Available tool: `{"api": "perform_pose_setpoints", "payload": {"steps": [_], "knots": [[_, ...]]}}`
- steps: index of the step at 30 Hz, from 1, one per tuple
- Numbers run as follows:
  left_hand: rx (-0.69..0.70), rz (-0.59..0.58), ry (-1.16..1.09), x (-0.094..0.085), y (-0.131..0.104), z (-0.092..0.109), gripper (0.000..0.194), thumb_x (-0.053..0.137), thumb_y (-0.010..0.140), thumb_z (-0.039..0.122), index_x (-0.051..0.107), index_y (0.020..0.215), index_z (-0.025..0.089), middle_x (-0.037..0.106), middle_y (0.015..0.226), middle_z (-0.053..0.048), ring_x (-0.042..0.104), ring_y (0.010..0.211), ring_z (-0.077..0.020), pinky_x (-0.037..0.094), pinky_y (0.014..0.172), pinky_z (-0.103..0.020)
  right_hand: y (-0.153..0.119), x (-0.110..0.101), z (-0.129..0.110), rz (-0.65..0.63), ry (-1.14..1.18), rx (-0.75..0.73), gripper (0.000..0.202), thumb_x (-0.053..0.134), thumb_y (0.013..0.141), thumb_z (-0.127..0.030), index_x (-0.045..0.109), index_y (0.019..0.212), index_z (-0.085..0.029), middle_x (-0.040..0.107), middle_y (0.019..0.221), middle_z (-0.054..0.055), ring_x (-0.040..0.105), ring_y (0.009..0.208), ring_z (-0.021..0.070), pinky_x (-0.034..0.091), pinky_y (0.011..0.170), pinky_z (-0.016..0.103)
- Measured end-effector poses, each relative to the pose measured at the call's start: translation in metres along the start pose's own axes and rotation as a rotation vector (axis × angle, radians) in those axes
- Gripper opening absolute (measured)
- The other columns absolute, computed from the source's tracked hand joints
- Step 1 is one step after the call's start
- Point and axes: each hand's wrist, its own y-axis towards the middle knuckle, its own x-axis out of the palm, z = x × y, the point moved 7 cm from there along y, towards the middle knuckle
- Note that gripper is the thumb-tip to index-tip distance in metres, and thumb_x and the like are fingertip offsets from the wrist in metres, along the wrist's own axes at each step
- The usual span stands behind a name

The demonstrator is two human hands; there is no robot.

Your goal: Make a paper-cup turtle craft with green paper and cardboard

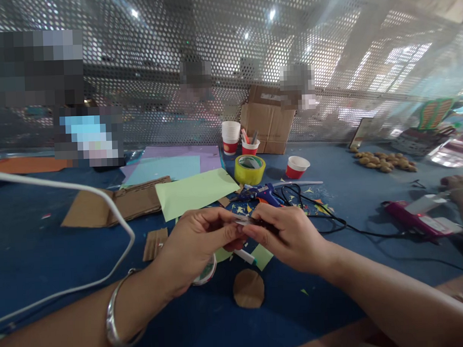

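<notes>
My left hand (201, 234) and my right hand (296, 237) meet above the blue table, both closed in a pinch. Between their fingertips is a small thin greyish piece (245, 220), mostly covered, whose kind I cannot make out. Below the hands lies a round cardboard disc (248, 289). A white marker (245, 256) with a teal end and scraps of green paper (262, 257) are just under the fingers. A round container (206, 273) is partly hidden by my left hand. Behind my right hand lies a blue glue gun (260, 192).
Yellow tape (250, 169), paper cups (297, 166) and a cardboard box (270, 124) stand at the back. Green paper (197, 192) and folded cardboard (137, 202) lie left. A white cable (114, 208) arcs at left; a black cord (364, 233) runs right towards a purple glue gun (417, 218).
</notes>
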Motion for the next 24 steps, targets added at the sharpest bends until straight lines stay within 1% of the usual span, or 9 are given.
{"api": "perform_pose_setpoints", "payload": {"steps": [5, 11, 16, 19, 24], "knots": [[-0.019, 0.035, -0.049, -0.0023, 0.0019, -0.0016, 0.014, 0.084, 0.076, 0.031, 0.080, 0.079, 0.019, 0.074, 0.074, -0.002, 0.063, 0.065, -0.0109, 0.051, 0.063, -0.021, 0.0013, 0.0003, 0.0032, -0.015, 0.051, 0.049, 0.036, 0.057, 0.095, -0.050, 0.050, 0.078, -0.020, 0.045, 0.055, -0.007, 0.033, 0.048, 0.0063, 0.025, 0.047, 0.020], [-0.013, 0.045, -0.059, -0.0010, 0.0023, 0.0012, 0.016, 0.085, 0.074, 0.031, 0.079, 0.079, 0.018, 0.074, 0.076, -0.002, 0.063, 0.067, -0.0113, 0.050, 0.065, -0.021, 0.0023, 0.0000, 0.0037, -0.019, 0.078, 0.042, 0.036, 0.056, 0.097, -0.047, 0.049, 0.075, -0.019, 0.044, 0.054, -0.007, 0.032, 0.048, 0.0059, 0.025, 0.046, 0.019], [-0.006, 0.037, -0.021, -0.0004, 0.0017, 0.0019, 0.015, 0.084, 0.076, 0.031, 0.078, 0.076, 0.016, 0.072, 0.071, -0.002, 0.059, 0.065, -0.0104, 0.049, 0.063, -0.021, 0.0017, -0.0007, 0.0035, -0.008, 0.056, 0.025, 0.037, 0.053, 0.098, -0.046, 0.049, 0.073, -0.019, 0.046, 0.058, -0.006, 0.034, 0.050, 0.0063, 0.026, 0.048, 0.020], [-0.001, 0.034, -0.014, -0.0005, 0.0016, 0.0023, 0.015, 0.083, 0.077, 0.030, 0.078, 0.076, 0.016, 0.070, 0.070, -0.001, 0.058, 0.064, -0.0097, 0.047, 0.062, -0.020, 0.0016, -0.0014, 0.0029, 0.001, 0.018, 0.011, 0.039, 0.053, 0.099, -0.046, 0.047, 0.071, -0.019, 0.045, 0.057, -0.006, 0.033, 0.050, 0.0066, 0.025, 0.049, 0.021], [-0.009, 0.018, -0.066, 0.0004, 0.0014, 0.0021, 0.013, 0.083, 0.077, 0.029, 0.078, 0.078, 0.017, 0.070, 0.070, 0.000, 0.058, 0.063, -0.0090, 0.047, 0.061, -0.019, 0.0001, -0.0020, 0.0010, 0.026, -0.041, -0.014, 0.040, 0.053, 0.099, -0.045, 0.044, 0.069, -0.020, 0.041, 0.055, -0.007, 0.031, 0.050, 0.0071, 0.024, 0.049, 0.022]]}}
